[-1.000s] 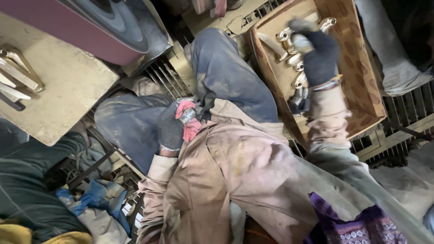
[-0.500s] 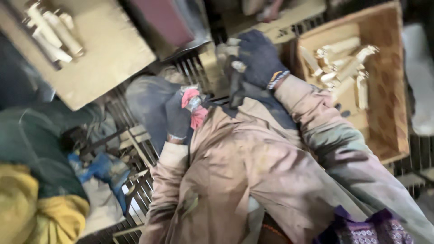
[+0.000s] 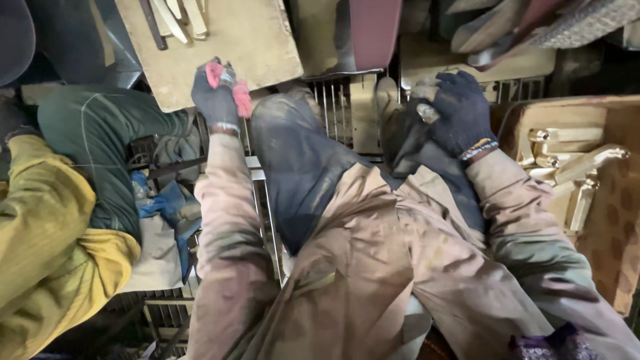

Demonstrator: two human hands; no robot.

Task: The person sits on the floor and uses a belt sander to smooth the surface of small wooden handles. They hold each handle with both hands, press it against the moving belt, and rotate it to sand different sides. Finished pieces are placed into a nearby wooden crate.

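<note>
The board (image 3: 220,50) lies ahead on your left, the wooden crate (image 3: 620,220) of pale metal fittings (image 3: 573,167) on your right. Your left hand (image 3: 217,93) is closed on a red rag (image 3: 240,97) at the board's near edge; keep it bunched. Your right hand (image 3: 460,110) curls round a small metal piece (image 3: 427,112) over your knee; hold it steady.

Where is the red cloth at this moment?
In the head view, the red cloth is upper left, gripped in the left hand, at the edge of the tan board.
</note>
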